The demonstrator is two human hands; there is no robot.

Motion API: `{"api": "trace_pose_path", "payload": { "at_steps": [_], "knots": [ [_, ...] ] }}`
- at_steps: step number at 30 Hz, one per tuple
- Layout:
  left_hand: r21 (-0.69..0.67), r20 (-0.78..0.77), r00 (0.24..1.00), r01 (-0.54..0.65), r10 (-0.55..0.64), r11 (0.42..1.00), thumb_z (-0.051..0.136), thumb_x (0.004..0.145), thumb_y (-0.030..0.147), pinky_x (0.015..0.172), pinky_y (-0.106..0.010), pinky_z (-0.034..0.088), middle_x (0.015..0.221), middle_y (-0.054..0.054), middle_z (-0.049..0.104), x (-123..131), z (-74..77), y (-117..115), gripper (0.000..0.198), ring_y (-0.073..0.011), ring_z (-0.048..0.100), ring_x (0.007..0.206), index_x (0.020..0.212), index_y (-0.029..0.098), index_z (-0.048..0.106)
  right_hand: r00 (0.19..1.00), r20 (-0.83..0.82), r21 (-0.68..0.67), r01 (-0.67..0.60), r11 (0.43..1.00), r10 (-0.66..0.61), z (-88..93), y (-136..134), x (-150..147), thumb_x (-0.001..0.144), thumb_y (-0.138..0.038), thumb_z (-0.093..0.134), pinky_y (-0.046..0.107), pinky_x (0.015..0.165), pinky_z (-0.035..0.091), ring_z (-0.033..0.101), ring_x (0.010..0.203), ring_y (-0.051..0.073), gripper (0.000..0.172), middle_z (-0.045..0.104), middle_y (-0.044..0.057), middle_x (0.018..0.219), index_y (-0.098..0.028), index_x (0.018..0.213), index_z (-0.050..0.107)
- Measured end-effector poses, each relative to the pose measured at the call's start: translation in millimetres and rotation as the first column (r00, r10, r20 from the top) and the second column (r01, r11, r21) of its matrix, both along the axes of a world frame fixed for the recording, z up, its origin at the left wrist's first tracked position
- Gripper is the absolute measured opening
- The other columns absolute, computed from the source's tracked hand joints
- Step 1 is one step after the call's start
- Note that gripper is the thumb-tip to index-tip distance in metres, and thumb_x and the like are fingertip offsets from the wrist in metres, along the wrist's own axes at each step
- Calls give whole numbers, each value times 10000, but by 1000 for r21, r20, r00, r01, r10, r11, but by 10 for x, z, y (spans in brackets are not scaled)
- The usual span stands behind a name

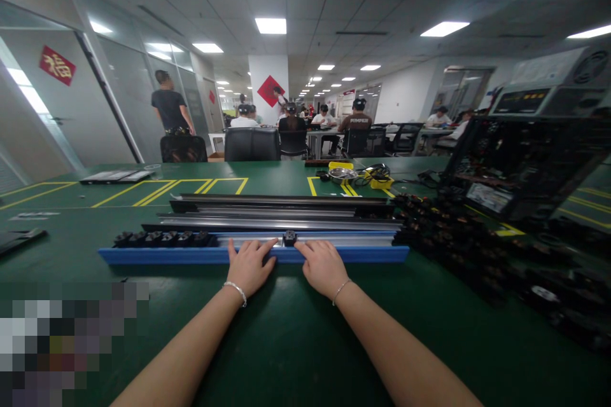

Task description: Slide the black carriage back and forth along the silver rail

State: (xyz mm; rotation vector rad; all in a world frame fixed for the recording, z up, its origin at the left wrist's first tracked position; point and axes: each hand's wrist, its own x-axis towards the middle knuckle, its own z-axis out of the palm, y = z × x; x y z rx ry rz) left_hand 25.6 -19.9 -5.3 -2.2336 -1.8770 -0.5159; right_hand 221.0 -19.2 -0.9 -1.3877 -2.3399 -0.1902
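Note:
A long blue channel-shaped rail (191, 257) with a silvery inside lies across the green table in front of me. One small black block (289, 239) sits in it between my hands. My left hand (249, 262) rests over the near wall of the rail, fingers spread, its index fingertip just left of the block. From the other side, my right hand (324, 264) reaches an index fingertip to the block's right edge; its other fingers lie loosely over the rail. Several similar black parts (165, 239) stand in a row at the rail's left end.
Behind the blue rail lie more dark metal rails (281, 210). Many black parts (458, 254) are heaped on the right, beside an opened computer case (515, 165). A metal bowl (342, 173) and cables (378, 172) sit farther back. People work at distant desks; one person (170, 108) stands at left.

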Motion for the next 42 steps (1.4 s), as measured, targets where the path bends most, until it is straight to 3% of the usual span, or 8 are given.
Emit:
{"api": "trace_pose_path", "payload": {
  "at_steps": [13, 42],
  "knots": [
    [40, -24, 999, 26, -25, 999, 441, 823, 380, 1010, -624, 45, 938, -20, 614, -25, -41, 15, 409, -236, 509, 1010, 1231, 386, 478, 1000, -31, 46, 4, 999, -3, -53, -1, 42, 782, -171, 428, 330, 916, 285, 483, 994, 189, 421, 603, 50, 1052, -256, 1182, 525],
    [-26, -20, 1000, 7, -7, 1000, 437, 825, 363, 1023, -603, 34, 970, -28, 613, -11, 8, -8, 429, -234, 489, 1052, 1253, 386, 457, 998, -22, 14, 56, 998, -56, -33, -41, 113, 793, -184, 426, 368, 992, 224, 472, 1044, 183, 427, 593, 47, 1108, -283, 1200, 507]
  ]
}}
